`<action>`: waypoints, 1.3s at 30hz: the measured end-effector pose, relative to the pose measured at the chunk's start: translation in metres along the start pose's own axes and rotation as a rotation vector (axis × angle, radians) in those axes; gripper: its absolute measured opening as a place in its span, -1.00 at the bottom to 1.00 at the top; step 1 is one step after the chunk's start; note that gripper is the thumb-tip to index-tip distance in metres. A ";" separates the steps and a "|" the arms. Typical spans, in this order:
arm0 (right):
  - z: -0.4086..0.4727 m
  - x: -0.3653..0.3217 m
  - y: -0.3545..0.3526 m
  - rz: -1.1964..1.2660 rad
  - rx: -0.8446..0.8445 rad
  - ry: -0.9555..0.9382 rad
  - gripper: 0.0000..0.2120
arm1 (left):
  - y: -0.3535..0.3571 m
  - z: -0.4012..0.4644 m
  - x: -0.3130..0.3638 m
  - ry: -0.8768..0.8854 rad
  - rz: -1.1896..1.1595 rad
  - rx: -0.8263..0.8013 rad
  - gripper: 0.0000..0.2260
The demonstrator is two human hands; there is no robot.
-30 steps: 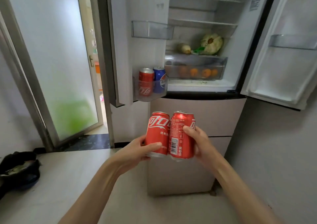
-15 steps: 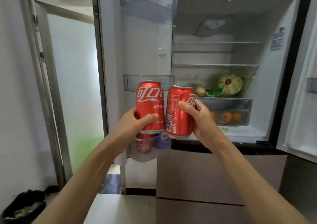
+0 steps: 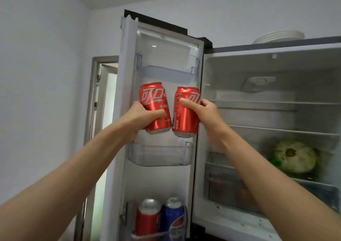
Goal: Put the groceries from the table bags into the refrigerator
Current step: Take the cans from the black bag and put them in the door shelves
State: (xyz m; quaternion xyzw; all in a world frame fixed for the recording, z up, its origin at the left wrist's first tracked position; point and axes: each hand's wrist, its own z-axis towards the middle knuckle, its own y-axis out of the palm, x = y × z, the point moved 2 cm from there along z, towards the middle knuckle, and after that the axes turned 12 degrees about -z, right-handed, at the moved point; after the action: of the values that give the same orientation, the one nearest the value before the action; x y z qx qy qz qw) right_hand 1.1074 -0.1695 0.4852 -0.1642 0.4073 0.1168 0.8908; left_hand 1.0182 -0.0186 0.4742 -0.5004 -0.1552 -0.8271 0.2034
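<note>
The left hand (image 3: 142,114) is wrapped tight around a shiny red metal soda can with white writing (image 3: 156,107), and the right hand (image 3: 203,111) is wrapped around a second red metal soda can (image 3: 186,112). Each hand has one can, so two can go in at one time. Both cans are up in the air in front of the open white fridge door (image 3: 127,93). They are just above the clear plastic middle door shelf (image 3: 159,155) and below the clear plastic top door shelf (image 3: 168,72). The cans tip a little, with their tops apart and their bottoms almost touching. I think they are held over the middle shelf because that shelf has nothing in it and is the right size for cans. The hands hold the cans by their sides, so the bottoms are free to go down first. Lower on the door, a red can with a silver top (image 3: 148,219) and a blue can (image 3: 172,220) stand side by side on the bottom door shelf (image 3: 147,236). That looks like where drinks go, so the new cans fit here too. Inside the big white open fridge (image 3: 258,96), a round pale green cabbage (image 3: 295,157) sits on a shelf above a clear drawer (image 3: 230,183). The drawer is blurry, so I cannot tell what is in it. White plates (image 3: 278,36) are stacked on top of the fridge.
</note>
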 end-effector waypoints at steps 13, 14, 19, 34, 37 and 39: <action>0.028 0.060 0.024 -0.233 -0.167 0.015 -0.74 | -0.005 0.027 -0.039 -0.146 0.370 0.023 -0.40; 0.028 0.061 0.024 -0.237 -0.169 0.008 -0.75 | -0.004 0.027 -0.040 -0.143 0.399 0.035 -0.37; 0.024 0.067 0.020 -0.268 -0.187 0.004 -0.77 | 0.000 0.023 -0.044 -0.123 0.540 0.054 -0.32; 0.013 0.068 0.022 -0.425 0.048 -0.055 -0.48 | 0.002 0.004 -0.044 0.145 0.721 0.236 -0.48; 0.012 0.066 0.023 -0.479 0.049 -0.075 -0.52 | -0.002 0.004 -0.044 0.187 0.699 0.265 -0.55; 0.010 0.067 0.023 -0.498 0.035 -0.079 -0.55 | -0.003 0.002 -0.044 0.175 0.635 0.257 -0.53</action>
State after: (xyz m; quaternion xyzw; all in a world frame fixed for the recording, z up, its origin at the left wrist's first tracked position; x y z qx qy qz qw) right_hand 1.1491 -0.1401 0.4356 -0.2393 0.3213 -0.1072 0.9100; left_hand 1.0371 -0.0071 0.4359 -0.4211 -0.0769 -0.7362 0.5242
